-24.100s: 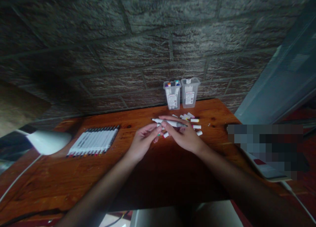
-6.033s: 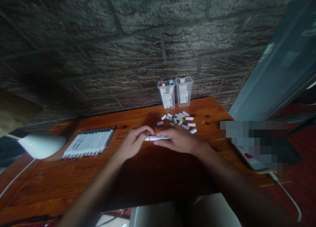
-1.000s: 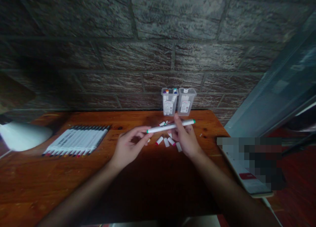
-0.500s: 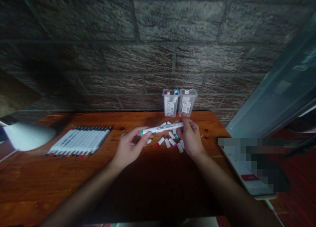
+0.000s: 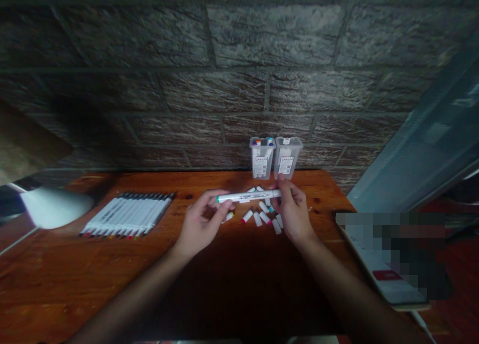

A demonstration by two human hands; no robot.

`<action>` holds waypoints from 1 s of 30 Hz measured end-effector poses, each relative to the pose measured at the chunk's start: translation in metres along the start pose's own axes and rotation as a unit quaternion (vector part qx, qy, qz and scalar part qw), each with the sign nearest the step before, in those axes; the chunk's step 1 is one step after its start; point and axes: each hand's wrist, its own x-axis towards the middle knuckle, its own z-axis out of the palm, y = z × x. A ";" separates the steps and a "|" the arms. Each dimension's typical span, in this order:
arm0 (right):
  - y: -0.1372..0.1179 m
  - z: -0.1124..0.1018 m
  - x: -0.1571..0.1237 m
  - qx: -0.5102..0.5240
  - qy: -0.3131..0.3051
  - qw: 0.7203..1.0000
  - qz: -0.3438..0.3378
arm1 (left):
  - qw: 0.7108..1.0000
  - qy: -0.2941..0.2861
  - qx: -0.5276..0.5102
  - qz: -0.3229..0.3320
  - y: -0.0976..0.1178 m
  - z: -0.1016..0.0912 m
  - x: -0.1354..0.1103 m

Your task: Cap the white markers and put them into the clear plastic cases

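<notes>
A white marker [image 5: 249, 196] with a green end lies almost level between my two hands, above a loose pile of caps. My left hand [image 5: 204, 216] pinches its left end, close to the green tip. At the other end, my right hand [image 5: 292, 209] has thumb and fingers closed around the white cap part; a bit of green shows beside the fingers. Beneath the marker are several white marker caps [image 5: 247, 216] with coloured ends, such as red, pink, teal and yellow. Some caps are partly hidden by the hands and marker.
To the left, a row of white markers [image 5: 125, 214] lies side by side on the wooden table [image 5: 56, 279]. Two clear plastic boxes [image 5: 262, 159] stand against the brick wall, the left one holding markers. A white lamp-like object [image 5: 56, 206] is far left, a flat pad [image 5: 396, 281] at right.
The marker has turned slightly and is now closer to level, both hands still on it. The whole view has shifted a little; the caps and the marker row appear unmoved.
</notes>
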 end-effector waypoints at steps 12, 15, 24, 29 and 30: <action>-0.004 0.001 0.000 -0.027 0.010 1.000 -0.010 | 1.000 0.000 0.021 -0.001 0.003 0.001 0.000; -0.004 0.000 -0.001 -0.037 0.010 0.999 -0.010 | 0.999 0.006 0.029 0.014 0.003 0.000 -0.001; -0.002 0.001 -0.001 -0.035 0.015 0.999 0.001 | 0.999 0.007 0.041 0.017 -0.002 -0.003 -0.003; 0.000 0.001 0.000 -0.037 0.011 0.999 -0.001 | 0.999 0.007 0.042 0.028 -0.002 -0.003 -0.003; -0.001 0.001 0.000 -0.037 0.011 0.999 0.001 | 0.999 0.007 0.040 0.031 -0.001 -0.003 -0.002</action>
